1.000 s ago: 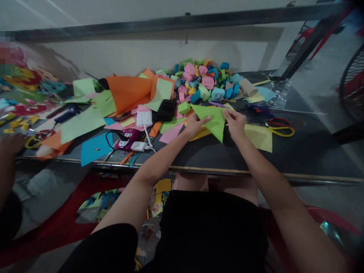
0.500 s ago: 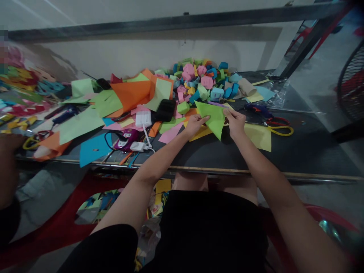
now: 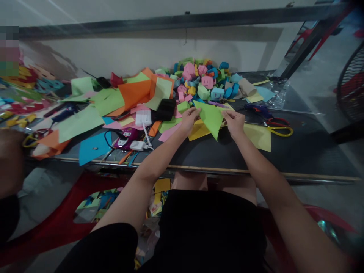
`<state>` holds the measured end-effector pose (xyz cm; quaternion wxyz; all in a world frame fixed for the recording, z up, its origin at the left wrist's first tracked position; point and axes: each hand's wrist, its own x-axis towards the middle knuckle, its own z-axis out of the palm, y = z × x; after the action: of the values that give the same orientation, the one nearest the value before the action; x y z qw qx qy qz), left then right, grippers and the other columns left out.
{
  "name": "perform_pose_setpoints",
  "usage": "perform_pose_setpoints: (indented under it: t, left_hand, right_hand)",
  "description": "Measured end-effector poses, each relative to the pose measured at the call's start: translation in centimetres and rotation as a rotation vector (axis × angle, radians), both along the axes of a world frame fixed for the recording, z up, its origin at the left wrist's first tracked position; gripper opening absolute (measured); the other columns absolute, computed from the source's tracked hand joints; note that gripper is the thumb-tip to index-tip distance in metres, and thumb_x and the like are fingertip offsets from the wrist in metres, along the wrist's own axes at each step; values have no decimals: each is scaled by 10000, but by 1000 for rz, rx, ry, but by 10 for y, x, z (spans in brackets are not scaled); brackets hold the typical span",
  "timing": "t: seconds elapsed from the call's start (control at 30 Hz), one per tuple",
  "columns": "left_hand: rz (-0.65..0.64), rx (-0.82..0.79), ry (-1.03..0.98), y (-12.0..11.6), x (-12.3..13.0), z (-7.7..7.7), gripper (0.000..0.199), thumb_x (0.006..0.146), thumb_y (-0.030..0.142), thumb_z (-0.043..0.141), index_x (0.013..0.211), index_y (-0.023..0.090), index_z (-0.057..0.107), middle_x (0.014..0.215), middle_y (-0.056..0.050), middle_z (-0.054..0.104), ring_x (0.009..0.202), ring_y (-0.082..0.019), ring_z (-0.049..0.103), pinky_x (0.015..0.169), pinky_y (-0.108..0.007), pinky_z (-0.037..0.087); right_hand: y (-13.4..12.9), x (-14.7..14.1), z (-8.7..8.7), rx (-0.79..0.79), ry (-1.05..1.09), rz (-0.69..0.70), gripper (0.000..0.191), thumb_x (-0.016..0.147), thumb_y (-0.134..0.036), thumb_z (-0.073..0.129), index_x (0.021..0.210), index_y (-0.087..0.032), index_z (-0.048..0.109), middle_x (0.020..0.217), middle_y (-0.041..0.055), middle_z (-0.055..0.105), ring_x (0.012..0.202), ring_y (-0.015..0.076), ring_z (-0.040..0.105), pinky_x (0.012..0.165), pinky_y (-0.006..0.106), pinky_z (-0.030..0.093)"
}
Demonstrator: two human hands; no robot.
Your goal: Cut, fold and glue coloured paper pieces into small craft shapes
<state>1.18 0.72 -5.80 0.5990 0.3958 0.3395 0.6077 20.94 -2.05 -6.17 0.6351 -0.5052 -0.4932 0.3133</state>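
A bright green sheet of paper [image 3: 210, 118], folded into a triangle with one corner pointing down, is held up over the dark table [image 3: 216, 155]. My left hand [image 3: 191, 119] pinches its left corner between thumb and fingers. At the opposite edge, my right hand [image 3: 234, 120] pinches the right corner. Beneath the green sheet lies a yellow-orange piece of paper [image 3: 198, 131]. To the right of my right hand is a pale yellow sheet [image 3: 258, 137]. A purple pen-like stick [image 3: 216, 104] shows just behind the green paper.
Folded paper pieces [image 3: 207, 81] are heaped at the back. Scissors [image 3: 280, 127] and a dark blue glue gun [image 3: 257, 110] lie right. Left are a purple power strip [image 3: 126, 138], white adapter [image 3: 143, 117] and coloured sheets [image 3: 81, 123]. Another person's arm [image 3: 11, 163] reaches in at far left; a fan [image 3: 352, 83] stands right.
My left hand has shifted slightly up and left along the green paper, from its face to its upper left corner. The right hand stays nearly in place, still pinching.
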Motion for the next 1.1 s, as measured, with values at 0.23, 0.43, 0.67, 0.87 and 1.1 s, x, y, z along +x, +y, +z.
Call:
perform_pose_setpoints:
  t: [0.23, 0.43, 0.67, 0.87, 1.1]
  left_hand:
    - [90, -84, -31, 8, -6, -1, 321, 683, 304, 901, 696, 172, 608, 650, 34, 643, 561, -72, 606, 601, -212, 495]
    - [170, -106, -6, 16, -12, 1, 283, 709, 359, 895, 760, 175, 686, 679, 27, 650, 598, -73, 624, 632, -211, 507]
    - [193, -69, 9, 20, -15, -2, 228, 734, 314, 882, 739, 176, 702, 624, 46, 606, 551, -48, 554, 595, -200, 492]
    - [149, -25, -12, 20, -18, -4, 247, 721, 336, 867, 708, 176, 679, 680, 21, 645, 611, -77, 606, 623, -235, 497]
    - [151, 48, -33, 21, -18, -6, 390, 699, 504, 877, 721, 180, 660, 724, -14, 679, 647, -112, 642, 601, -247, 500]
  right_hand:
    - [0, -1, -2, 7, -10, 45, 438, 661, -616, 837, 806, -202, 821, 683, 24, 749, 554, 144, 669, 486, 262, 548]
    - [0, 0, -2, 14, -43, 60, 452, 687, -628, 822, 827, -199, 815, 717, 35, 763, 587, 159, 697, 518, 276, 580]
    - [-1, -2, 0, -5, -36, 51, 520, 641, -708, 815, 788, -208, 807, 674, 14, 742, 534, 131, 649, 505, 268, 559]
    - [-1, 0, 1, -17, -31, 19, 474, 681, -668, 796, 770, -203, 784, 654, 3, 701, 546, 122, 617, 504, 266, 508]
    - [1, 1, 1, -30, -28, 12, 445, 687, -632, 794, 777, -196, 770, 660, 0, 690, 564, 123, 610, 522, 269, 510]
